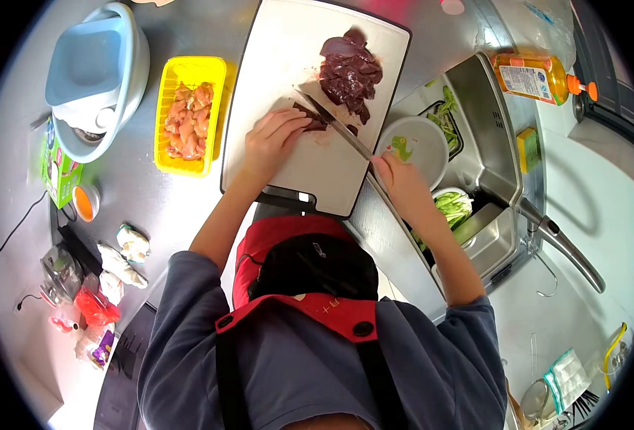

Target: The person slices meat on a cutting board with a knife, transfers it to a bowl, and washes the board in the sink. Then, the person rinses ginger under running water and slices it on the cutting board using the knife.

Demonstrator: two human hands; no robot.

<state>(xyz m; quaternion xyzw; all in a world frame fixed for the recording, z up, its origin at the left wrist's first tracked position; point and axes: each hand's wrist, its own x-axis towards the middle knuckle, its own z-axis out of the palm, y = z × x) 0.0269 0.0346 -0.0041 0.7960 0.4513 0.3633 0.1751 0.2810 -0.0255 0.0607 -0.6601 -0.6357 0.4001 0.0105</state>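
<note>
Working across from the left: yellow tray [191, 69] of pale meat pieces [188, 118] stands just beside the cutting board [274, 57]. Clear of the blade; best left there.

Left hand [270, 140] on the middle of the board, fingers together and reaching over a strip of dark meat [313, 118]. Cannot tell whether they pinch it or only press it down. Fingertips lie close to the steel. Better curled back, knuckles leading, thumb tucked behind. Meat looks wet, so likely slippery; firm, even pressure should stop it skating.

Knife [338, 125] lies aslant by the strip, tip to far left, handle to near right. Long drawing strokes should suit this soft stuff better than chopping straight down; shift the left fingers back a little for each slice, to keep widths even.

Pile of dark meat [350, 72] on the far right of the board, close past the blade. Worth keeping the tip from dragging into it.

Right hand [403, 186] closed around the knife handle, over the board's right edge. Wrist straight, elbow free of the sink [499, 140] at right.
</note>
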